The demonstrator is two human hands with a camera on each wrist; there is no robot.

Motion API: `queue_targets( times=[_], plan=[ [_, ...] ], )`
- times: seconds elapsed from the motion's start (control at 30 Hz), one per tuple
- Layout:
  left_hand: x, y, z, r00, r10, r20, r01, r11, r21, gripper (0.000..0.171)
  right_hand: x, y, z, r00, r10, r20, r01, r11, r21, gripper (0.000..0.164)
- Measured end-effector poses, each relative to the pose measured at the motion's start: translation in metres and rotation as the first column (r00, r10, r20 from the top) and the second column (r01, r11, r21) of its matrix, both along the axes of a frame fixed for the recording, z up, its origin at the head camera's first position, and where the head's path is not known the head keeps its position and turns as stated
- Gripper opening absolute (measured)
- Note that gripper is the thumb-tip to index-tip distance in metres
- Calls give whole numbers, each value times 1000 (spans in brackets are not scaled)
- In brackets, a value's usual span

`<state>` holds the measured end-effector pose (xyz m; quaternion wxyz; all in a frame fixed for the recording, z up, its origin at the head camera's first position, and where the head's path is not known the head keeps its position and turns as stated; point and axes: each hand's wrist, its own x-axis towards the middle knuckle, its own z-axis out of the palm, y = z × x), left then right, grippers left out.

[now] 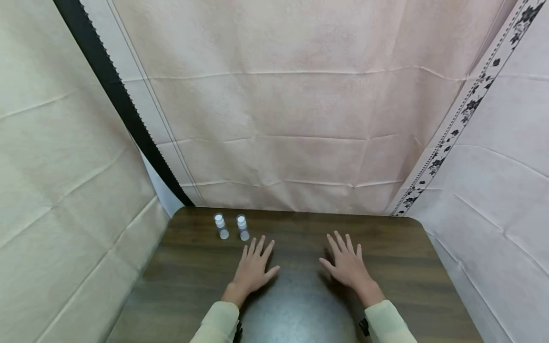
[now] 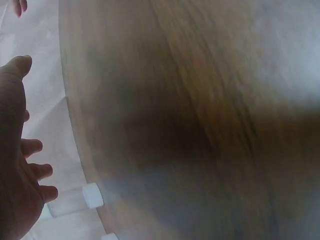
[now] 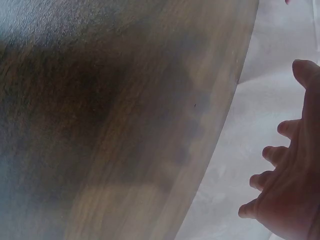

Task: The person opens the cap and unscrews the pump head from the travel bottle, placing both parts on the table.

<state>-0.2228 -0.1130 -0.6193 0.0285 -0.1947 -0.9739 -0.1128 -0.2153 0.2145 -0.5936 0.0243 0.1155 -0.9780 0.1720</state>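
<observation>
Two small clear bottles with white caps stand side by side near the table's far edge, left of centre: the left bottle and the right bottle. Just in front of them is my left hand, palm down with fingers spread and nothing held. My right hand is spread the same way over the right half of the table, also holding nothing. In the left wrist view, one bottle shows partly behind the fingers of the left hand. Only the right hand and bare wood appear in the right wrist view.
The dark wooden table has rounded far corners. Creased pale cloth hangs behind it and along both sides. A black strip runs down the left cloth, and a floral border down the right.
</observation>
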Motion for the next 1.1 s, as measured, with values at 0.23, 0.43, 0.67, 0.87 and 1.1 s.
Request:
queue_targets(
  times=[0.23,0.43,0.67,0.87,1.1],
  plan=[
    [-3,-16,3,1000,22,-8,-22,999,29,79,-2,-10,3,999,44,-11,-44,998,34,81],
    [-5,-29,1,998,33,-46,-29,996,87,79,0,-24,-3,995,75,-72,-73,997,28,77],
    [-7,-44,-2,991,99,-88,-77,971,228,75,7,-40,-10,988,107,-111,-103,994,45,76],
    [-11,-52,-2,982,175,-68,-142,928,343,72,14,-51,-12,988,115,-100,-114,993,19,76],
    [-19,-56,1,964,264,4,-233,843,485,71,16,-61,-17,986,145,-83,-144,989,14,76]
  ],
)
